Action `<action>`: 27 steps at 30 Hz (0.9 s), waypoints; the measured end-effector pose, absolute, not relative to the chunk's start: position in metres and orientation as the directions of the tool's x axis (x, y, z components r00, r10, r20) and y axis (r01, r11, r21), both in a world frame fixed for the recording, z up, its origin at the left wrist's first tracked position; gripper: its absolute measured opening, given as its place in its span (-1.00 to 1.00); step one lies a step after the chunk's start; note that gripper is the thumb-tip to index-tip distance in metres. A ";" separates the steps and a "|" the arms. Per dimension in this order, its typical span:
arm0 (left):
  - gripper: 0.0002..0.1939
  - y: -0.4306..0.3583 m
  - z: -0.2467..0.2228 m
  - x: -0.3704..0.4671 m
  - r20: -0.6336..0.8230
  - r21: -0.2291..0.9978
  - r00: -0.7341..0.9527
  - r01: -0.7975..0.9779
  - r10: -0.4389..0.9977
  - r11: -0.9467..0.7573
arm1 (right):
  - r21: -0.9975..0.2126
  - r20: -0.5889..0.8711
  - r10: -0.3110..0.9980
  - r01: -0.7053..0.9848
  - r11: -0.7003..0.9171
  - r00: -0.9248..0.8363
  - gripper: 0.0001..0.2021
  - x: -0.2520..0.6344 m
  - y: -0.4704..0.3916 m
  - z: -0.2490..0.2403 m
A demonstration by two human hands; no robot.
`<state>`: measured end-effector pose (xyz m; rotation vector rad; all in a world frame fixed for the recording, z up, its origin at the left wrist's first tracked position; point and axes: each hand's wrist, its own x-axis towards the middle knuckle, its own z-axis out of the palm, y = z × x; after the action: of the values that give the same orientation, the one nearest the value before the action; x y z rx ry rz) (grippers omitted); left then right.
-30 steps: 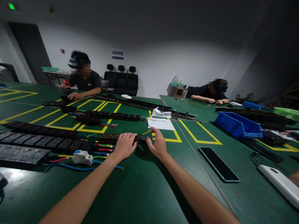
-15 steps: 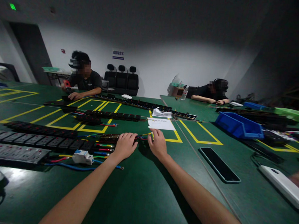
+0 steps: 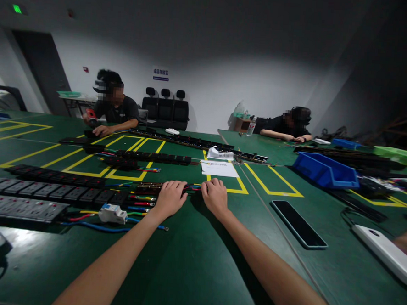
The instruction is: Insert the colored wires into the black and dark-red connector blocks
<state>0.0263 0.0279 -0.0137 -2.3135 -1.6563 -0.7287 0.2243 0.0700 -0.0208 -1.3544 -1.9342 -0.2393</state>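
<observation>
My left hand (image 3: 171,197) is closed over the right end of a dark power strip (image 3: 148,186). Colored wires (image 3: 193,187) come out past its fingers and run across to my right hand (image 3: 215,197). That hand's fingers are curled down around the wires; their tips are hidden from me. Left of my forearm lie several rows of black and grey socket strips (image 3: 63,192), with lugged wires (image 3: 145,203) at their right ends. A white circuit breaker (image 3: 113,213) sits on the wires of the nearest strip.
A white sheet (image 3: 219,168) lies beyond my hands. To the right are a phone (image 3: 299,224), a blue bin (image 3: 326,171) and a white power bank (image 3: 386,253). One co-worker (image 3: 115,101) sits across at left, another person (image 3: 291,123) at far right.
My right hand's fingers have curled down over the wires; a raised yellow-green wire beside them no longer stands out. The left hand stays in place.
</observation>
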 end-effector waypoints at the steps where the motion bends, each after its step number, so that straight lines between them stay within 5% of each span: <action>1: -0.63 0.028 -0.014 0.026 0.502 0.117 0.250 0.929 0.828 -0.351 | -0.262 0.675 0.720 0.862 0.434 -0.157 -0.74 0.224 0.070 -0.020; 27: -0.63 0.028 -0.013 0.027 0.495 0.096 0.249 0.936 0.832 -0.338 | -0.250 0.462 0.869 0.914 0.319 -0.176 -0.68 0.219 0.062 -0.009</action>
<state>0.0267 0.0277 -0.0126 -2.3004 -1.6605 -0.6966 0.2192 0.0615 -0.0087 -1.5693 -2.0640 -0.1126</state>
